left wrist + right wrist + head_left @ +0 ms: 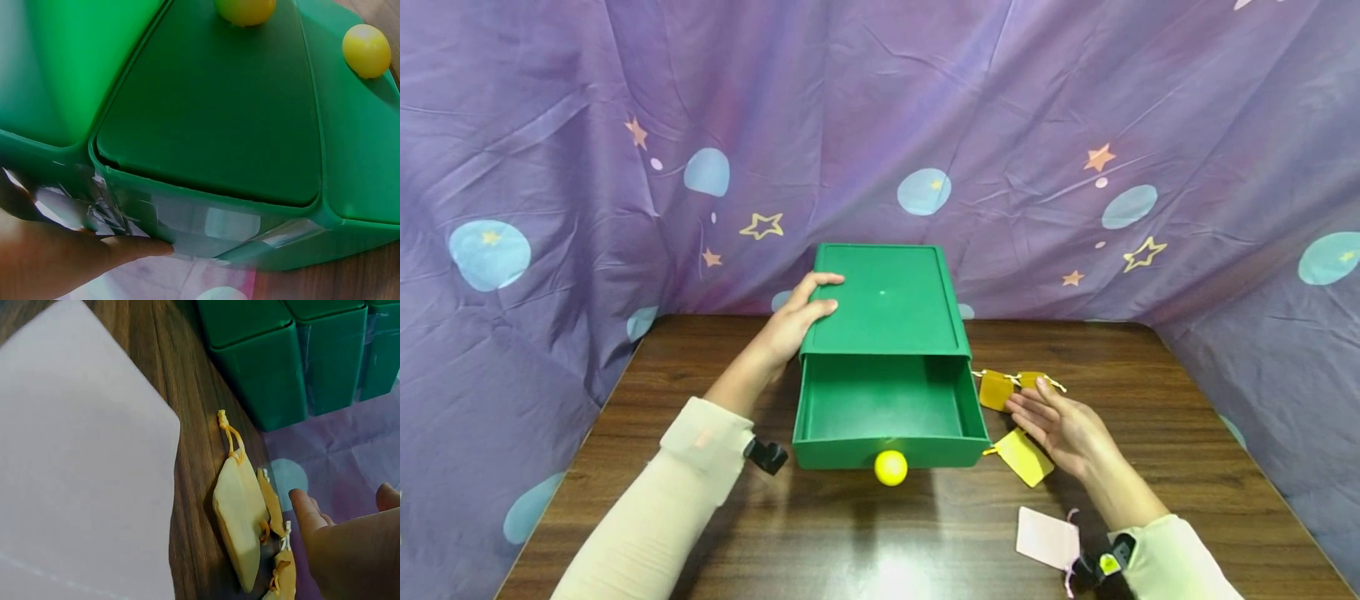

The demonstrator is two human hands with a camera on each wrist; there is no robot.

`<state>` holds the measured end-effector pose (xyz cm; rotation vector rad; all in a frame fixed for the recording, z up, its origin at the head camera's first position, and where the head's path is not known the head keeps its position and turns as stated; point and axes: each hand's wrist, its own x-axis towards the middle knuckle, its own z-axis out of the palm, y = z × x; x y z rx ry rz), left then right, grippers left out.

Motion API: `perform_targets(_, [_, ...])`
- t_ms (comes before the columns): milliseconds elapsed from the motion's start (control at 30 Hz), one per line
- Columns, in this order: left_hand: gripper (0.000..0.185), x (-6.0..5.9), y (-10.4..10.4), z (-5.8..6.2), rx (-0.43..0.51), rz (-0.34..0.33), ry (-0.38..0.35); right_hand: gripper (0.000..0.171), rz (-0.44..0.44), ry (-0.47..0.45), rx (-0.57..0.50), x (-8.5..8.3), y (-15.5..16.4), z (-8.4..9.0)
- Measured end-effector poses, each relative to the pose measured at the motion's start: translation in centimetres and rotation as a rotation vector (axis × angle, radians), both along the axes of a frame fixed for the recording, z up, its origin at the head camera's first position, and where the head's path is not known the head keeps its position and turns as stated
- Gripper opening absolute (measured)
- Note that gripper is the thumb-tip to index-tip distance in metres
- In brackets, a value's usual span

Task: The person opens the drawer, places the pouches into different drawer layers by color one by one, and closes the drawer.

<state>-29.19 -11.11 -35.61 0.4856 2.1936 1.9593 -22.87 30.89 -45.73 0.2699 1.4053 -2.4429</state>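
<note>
A green drawer box [883, 300] stands at the middle of the wooden table, its drawer [887, 408] pulled out and showing nothing inside, with a round yellow knob [891, 467] on its front. My left hand [801, 312] rests against the box's left edge, thumb and forefinger lying on the lid; in the left wrist view a finger [134, 249] lies straight along the box wall [206, 112]. My right hand [1056, 421] is flat and holds nothing, fingertips beside two amber pouches [996, 389]. A yellow pouch [1024, 457] lies just left of its palm. In the right wrist view the hand [350, 550] hovers by a pouch [237, 512].
A pink pouch [1047, 537] lies near the front right by my right wrist, seen large in the right wrist view [75, 456]. Purple star-patterned cloth [1075, 167] hangs behind and beside the table [865, 542].
</note>
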Motion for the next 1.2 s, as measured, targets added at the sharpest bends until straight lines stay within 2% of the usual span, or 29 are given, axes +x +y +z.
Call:
perform_targets(500, [0.046,0.0,0.0,-0.2,0.004,0.004,-0.004,0.029,-0.065,-0.063,0.137,-1.2,0.5,-0.6])
perform_targets(700, [0.046,-0.1,0.0,-0.2,0.007,0.003,-0.004,0.056,-0.077,-0.040,0.262,-1.7,0.3,-0.9])
perform_targets(1000, [0.045,0.0,-0.1,-0.2,0.018,0.000,0.001,0.073,-0.074,-0.034,0.385,-2.2,0.0,-0.8])
perform_targets(1100, [0.045,0.0,-0.1,-0.2,0.023,-0.002,0.004,0.073,-0.060,-0.034,0.408,-2.6,0.1,-1.0])
perform_targets(1200, [0.045,-0.1,0.0,-0.3,0.034,-0.006,0.001,0.064,-0.051,-0.028,0.436,-3.0,0.1,-1.1])
